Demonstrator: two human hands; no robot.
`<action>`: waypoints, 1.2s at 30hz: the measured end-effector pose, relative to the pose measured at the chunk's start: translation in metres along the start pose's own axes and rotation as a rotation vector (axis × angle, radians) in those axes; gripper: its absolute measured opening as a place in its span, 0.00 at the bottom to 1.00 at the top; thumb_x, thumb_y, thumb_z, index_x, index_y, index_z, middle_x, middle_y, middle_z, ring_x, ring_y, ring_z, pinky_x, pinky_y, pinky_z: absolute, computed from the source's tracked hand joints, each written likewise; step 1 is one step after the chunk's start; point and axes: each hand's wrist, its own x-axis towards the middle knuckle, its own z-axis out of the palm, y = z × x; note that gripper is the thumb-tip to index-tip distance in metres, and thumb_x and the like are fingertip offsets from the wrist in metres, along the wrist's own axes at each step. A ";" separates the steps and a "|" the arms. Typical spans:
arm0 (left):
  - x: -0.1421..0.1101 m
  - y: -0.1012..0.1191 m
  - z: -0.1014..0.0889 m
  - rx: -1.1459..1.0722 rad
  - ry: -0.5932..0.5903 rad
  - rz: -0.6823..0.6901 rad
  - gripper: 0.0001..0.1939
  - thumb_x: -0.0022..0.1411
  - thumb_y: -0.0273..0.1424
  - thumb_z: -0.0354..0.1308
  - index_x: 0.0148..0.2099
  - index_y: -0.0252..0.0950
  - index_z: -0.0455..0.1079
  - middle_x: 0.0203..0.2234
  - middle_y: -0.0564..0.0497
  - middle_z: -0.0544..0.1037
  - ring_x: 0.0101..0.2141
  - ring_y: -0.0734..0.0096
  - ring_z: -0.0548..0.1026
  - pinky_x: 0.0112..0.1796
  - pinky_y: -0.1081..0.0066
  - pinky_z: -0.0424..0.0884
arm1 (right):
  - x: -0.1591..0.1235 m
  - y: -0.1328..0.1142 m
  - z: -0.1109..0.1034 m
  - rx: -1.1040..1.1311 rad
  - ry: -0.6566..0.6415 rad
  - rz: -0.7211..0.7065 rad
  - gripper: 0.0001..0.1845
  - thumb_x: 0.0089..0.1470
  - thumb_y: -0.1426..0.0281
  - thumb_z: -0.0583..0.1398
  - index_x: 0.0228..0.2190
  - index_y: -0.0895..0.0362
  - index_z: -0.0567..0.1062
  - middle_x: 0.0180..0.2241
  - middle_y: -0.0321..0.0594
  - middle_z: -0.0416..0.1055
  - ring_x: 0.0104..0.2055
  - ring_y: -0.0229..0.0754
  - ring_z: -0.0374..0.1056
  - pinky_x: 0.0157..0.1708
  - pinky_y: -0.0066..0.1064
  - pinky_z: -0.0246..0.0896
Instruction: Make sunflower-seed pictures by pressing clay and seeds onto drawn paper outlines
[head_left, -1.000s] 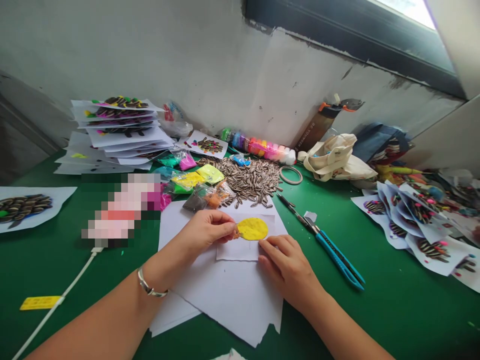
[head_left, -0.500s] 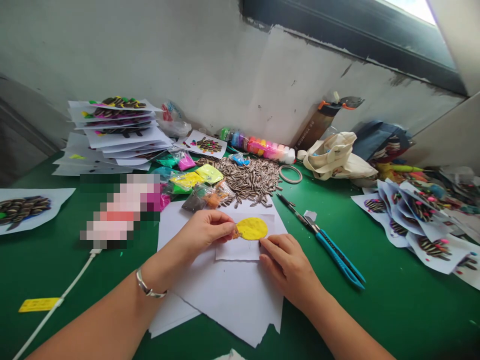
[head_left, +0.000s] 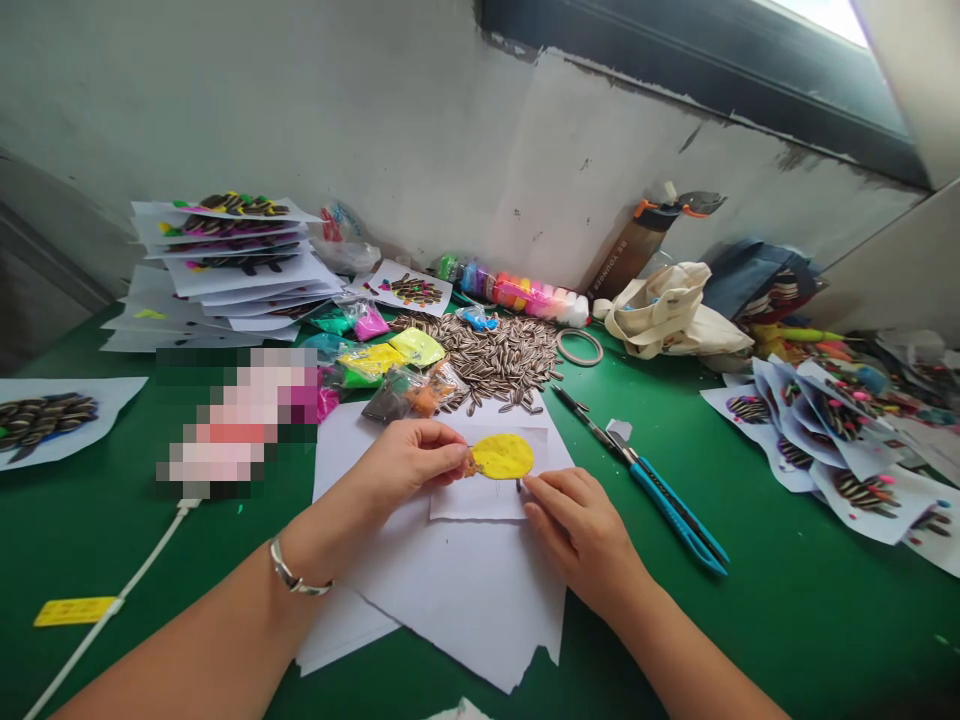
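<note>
The yellow oval (head_left: pixel 504 456) is lying flat on a small white sheet (head_left: pixel 465 507), which is resting on larger white papers (head_left: pixel 465 610). Just now the right hand (head_left: pixel 589 535) is easing slightly outward, and a small dark piece (head_left: pixel 518 485) is coming into clearer view at the oval's 5 o'clock edge. That change is exposing more of the lower rim; the dark piece seems to be sitting against it, though I cannot tell whether it is fixed there.

The right hand is bending its fingers loosely at 4 o'clock, its index fingertip pointing close beside the dark piece; whether it is gripping that piece, I cannot tell. The left hand (head_left: pixel 416 462) is closing thumb against fingers at 9 o'clock, right by an orange-brown piece (head_left: pixel 471 464) at the oval's end. Its fingers are hiding whether that piece is being pinched. The left hand is barely moving.

Faint lines (head_left: pixel 497 489) are showing on the small sheet at 6 o'clock. Striped seeds (head_left: pixel 506 360) are spreading at 12 o'clock, an orange lump (head_left: pixel 426 400) is lying at 10 o'clock, a ring-shaped roll (head_left: pixel 580 362) at 1 o'clock, and a blue-handled tool (head_left: pixel 679 515) toward 4 o'clock, beyond the right hand.
</note>
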 end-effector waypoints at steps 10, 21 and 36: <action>0.002 -0.001 -0.001 -0.015 0.012 -0.015 0.11 0.49 0.35 0.68 0.31 0.32 0.75 0.24 0.50 0.77 0.27 0.73 0.71 0.32 0.72 0.67 | 0.000 -0.001 -0.002 0.000 -0.024 0.004 0.13 0.60 0.73 0.56 0.46 0.57 0.74 0.39 0.45 0.71 0.41 0.45 0.63 0.42 0.40 0.60; 0.003 -0.001 0.000 -0.026 0.015 -0.027 0.13 0.47 0.36 0.68 0.31 0.32 0.75 0.24 0.50 0.78 0.26 0.74 0.71 0.32 0.72 0.67 | 0.001 0.002 0.001 -0.015 -0.019 0.017 0.13 0.60 0.73 0.56 0.46 0.56 0.74 0.38 0.44 0.70 0.40 0.45 0.63 0.41 0.40 0.59; 0.002 0.000 0.000 -0.047 0.024 -0.049 0.12 0.46 0.36 0.69 0.31 0.32 0.75 0.24 0.51 0.78 0.26 0.74 0.72 0.32 0.73 0.68 | 0.000 0.003 0.000 0.025 0.011 0.026 0.14 0.60 0.73 0.56 0.47 0.55 0.74 0.41 0.46 0.70 0.41 0.45 0.63 0.41 0.40 0.60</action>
